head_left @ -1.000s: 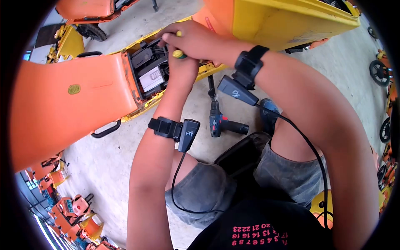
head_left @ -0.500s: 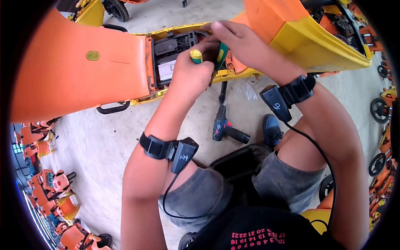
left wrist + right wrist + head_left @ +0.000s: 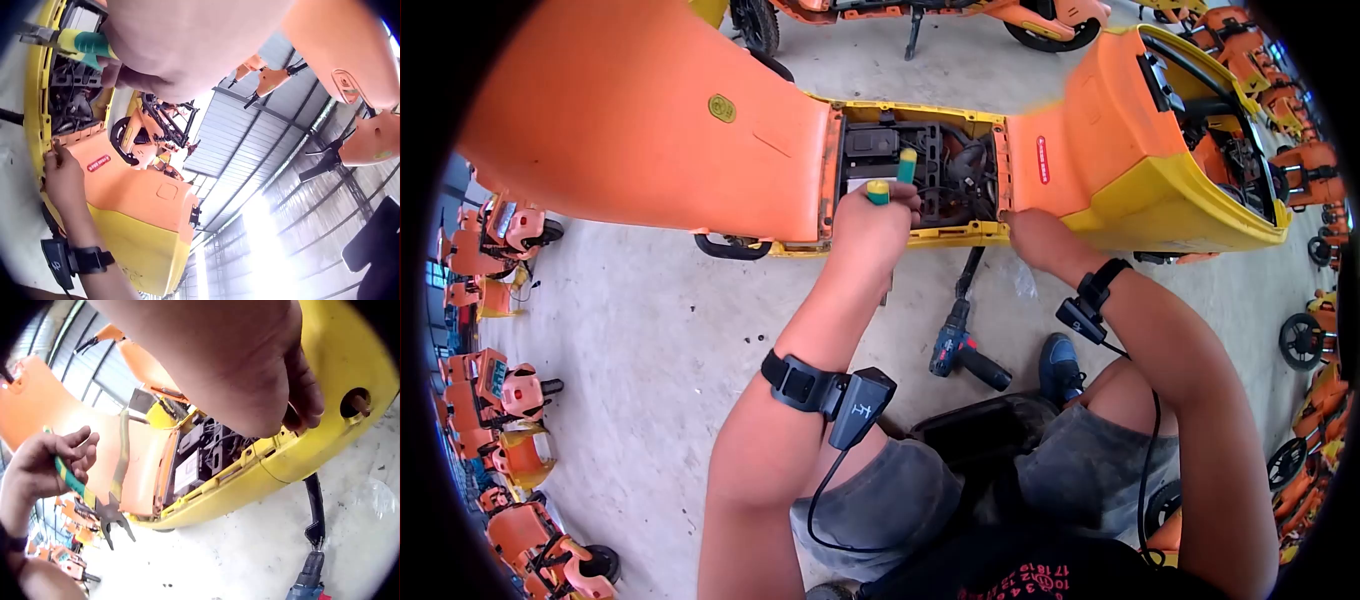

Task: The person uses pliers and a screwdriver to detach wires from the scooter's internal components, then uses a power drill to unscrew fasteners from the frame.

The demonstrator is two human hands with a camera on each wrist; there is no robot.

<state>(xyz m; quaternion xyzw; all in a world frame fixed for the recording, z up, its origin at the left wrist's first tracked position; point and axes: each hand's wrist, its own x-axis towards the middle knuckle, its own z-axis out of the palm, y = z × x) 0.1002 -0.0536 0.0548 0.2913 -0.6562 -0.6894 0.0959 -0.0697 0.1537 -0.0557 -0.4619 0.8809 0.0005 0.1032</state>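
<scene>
My left hand (image 3: 868, 225) grips a pair of pliers (image 3: 111, 514) by one green-and-yellow handle, above the near side of an orange-and-yellow scooter's open compartment (image 3: 935, 205). In the right wrist view the pliers' jaws are spread and point down, away from the palm. To the right, my right hand (image 3: 1038, 240) has its bent fingertips right at the yellow side rail (image 3: 250, 487), by the corner where the orange front panel (image 3: 1032, 130) begins. I cannot tell whether those fingers pinch something there. Inside the compartment lie a silver box (image 3: 187, 472), black parts and wiring.
A long orange cover (image 3: 690, 150) stands raised at the left. Below the scooter a cordless drill (image 3: 962, 345) lies on the concrete floor, near a clear plastic bag (image 3: 1025, 280). A black open case (image 3: 980, 430) sits between the person's legs. More scooters (image 3: 510, 390) line both sides.
The two hands, earlier close together over the compartment around the pliers, are now apart. My right hand has moved down to the rail; the left keeps the pliers. The head view has shifted.
</scene>
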